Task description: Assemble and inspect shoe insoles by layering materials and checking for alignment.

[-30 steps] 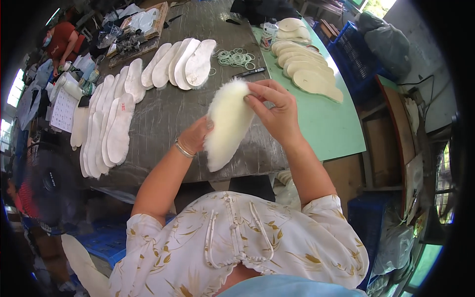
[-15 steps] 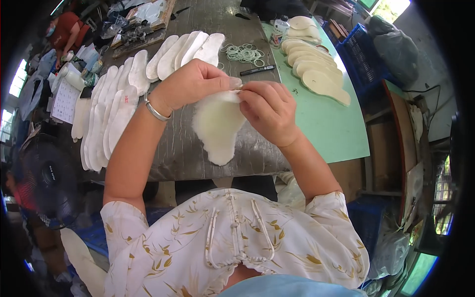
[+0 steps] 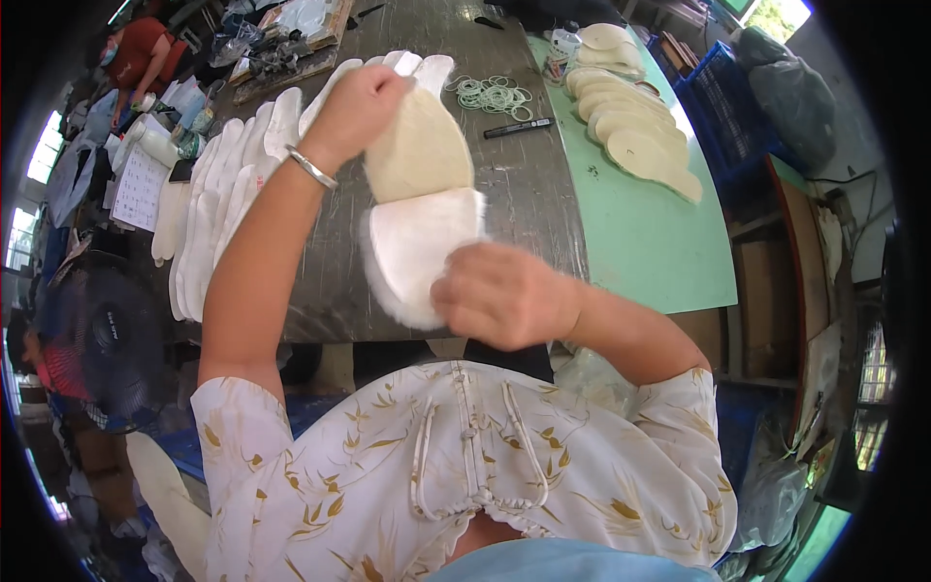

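Note:
My left hand (image 3: 361,105) grips the far end of a cream backing sheet (image 3: 419,150) and holds it lifted away from a white fluffy insole (image 3: 417,252). Lower down, my right hand (image 3: 502,296) is shut on that insole's near end. The two pieces still meet along a line across the middle. Both are held above the dark grey worktable (image 3: 529,184). A metal bangle sits on my left wrist.
White insoles (image 3: 208,209) lie in overlapping rows at the table's left and back. A stack of cream insoles (image 3: 630,136) rests on the green mat (image 3: 650,242). Rubber bands (image 3: 490,94) and a black marker (image 3: 519,127) lie behind. Blue crates stand right; another person sits far left.
My left hand has pulled the cream backing up and away from the fluffy insole, folding it open. My right hand has slid down to the insole's near end.

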A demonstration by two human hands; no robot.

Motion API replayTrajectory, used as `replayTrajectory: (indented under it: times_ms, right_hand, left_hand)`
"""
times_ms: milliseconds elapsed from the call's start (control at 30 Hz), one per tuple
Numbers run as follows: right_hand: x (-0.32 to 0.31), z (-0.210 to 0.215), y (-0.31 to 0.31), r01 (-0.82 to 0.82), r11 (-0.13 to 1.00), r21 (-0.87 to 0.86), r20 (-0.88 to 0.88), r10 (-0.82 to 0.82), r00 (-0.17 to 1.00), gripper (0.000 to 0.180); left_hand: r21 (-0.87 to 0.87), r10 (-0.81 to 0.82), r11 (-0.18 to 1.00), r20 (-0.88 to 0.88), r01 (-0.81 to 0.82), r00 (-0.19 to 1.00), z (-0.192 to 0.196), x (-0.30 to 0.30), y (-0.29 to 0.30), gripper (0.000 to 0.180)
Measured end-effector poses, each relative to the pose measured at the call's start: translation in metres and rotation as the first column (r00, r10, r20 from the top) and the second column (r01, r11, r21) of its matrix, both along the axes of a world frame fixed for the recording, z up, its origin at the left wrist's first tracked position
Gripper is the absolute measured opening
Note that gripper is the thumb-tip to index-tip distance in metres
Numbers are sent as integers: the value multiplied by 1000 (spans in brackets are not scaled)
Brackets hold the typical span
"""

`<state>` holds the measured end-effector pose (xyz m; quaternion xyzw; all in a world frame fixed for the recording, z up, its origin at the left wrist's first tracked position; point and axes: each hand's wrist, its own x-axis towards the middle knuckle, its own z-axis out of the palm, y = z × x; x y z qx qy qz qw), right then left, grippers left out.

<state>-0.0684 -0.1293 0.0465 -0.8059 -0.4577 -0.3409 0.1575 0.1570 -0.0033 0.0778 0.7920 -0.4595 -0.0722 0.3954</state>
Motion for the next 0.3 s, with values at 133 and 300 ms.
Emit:
replayTrajectory:
  times_ms: [133, 300]
  right_hand:
    - [-14, -1, 5, 105, 986, 131, -178, -81, 981, 28]
    - [-5, 18, -18, 426, 878, 216, -314, -351, 882, 70]
  left_hand:
    - [-153, 45, 984, -258, -86, 965, 11, 5, 3, 27]
    - [-248, -161, 966, -377, 68, 912, 2, -21, 0, 25]
